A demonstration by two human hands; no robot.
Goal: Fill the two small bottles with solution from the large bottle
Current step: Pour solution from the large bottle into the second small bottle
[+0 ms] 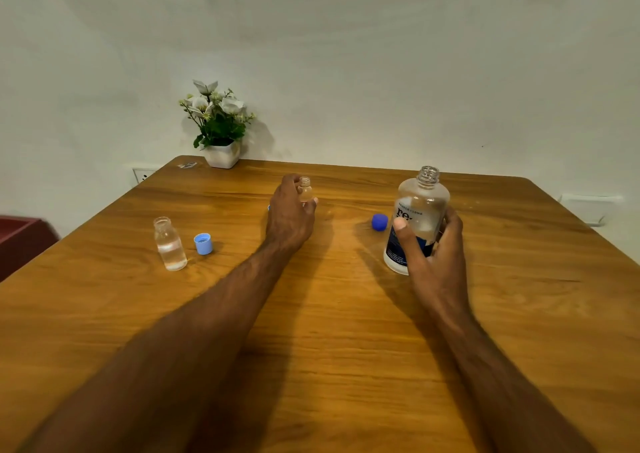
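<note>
- Near left: first small bottle (169, 244), uncapped, holding clear liquid (apparently filled), beside its light-blue cap (203, 243) on the table (332, 366).
- Right: right hand (433, 248) wrapped around the open, upright large bottle (417, 217); dark-blue cap (379, 222) just beside.
- Farther: left hand (290, 215) pinching the second small bottle (305, 191), seemingly empty; its fill remains.

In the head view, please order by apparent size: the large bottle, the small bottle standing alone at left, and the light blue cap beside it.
1. Large bottle
2. Small bottle
3. Light blue cap
All lie at similar depth, so the ranking seems safe.
</note>
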